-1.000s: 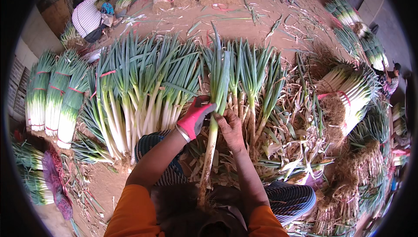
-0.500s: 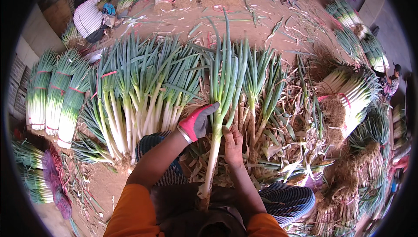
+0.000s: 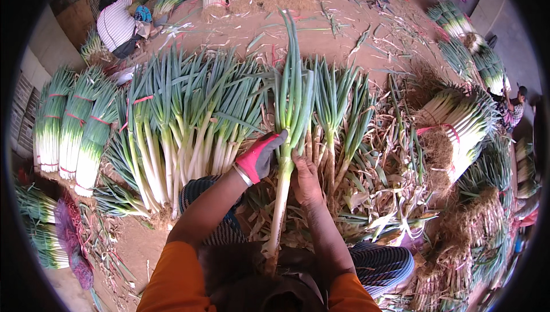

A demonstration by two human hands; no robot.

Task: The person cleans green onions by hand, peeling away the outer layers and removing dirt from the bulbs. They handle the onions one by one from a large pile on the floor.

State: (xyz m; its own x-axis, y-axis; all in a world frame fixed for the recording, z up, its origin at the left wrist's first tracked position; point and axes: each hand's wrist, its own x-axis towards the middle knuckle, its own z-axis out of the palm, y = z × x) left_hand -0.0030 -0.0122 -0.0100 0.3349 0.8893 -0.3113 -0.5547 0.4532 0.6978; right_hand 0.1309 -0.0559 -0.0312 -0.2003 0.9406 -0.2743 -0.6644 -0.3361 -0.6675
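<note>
One large green onion stands upright in front of me, its white stalk toward my lap and its green leaves pointing away. My left hand, in a pink and grey glove, is closed around it where the leaves branch, the thumb across the front. My bare right hand is closed at its right side just below, thumb and fingertips at the stalk; the exact pinch is partly hidden. Brownish roots hang at the lower end, near my dark apron. To the left lean several cleaned green onions; uncleaned ones stand to the right.
Tied bundles stand at far left, and a red-tied bundle lies at right, roots facing me. Dry peeled leaves cover the ground to my right. A person in a striped shirt sits at back left.
The onion's leaves have drawn closer together, with the right-hand ones swung inward. My right hand has shifted slightly up against the stalk; my left hand keeps its hold.
</note>
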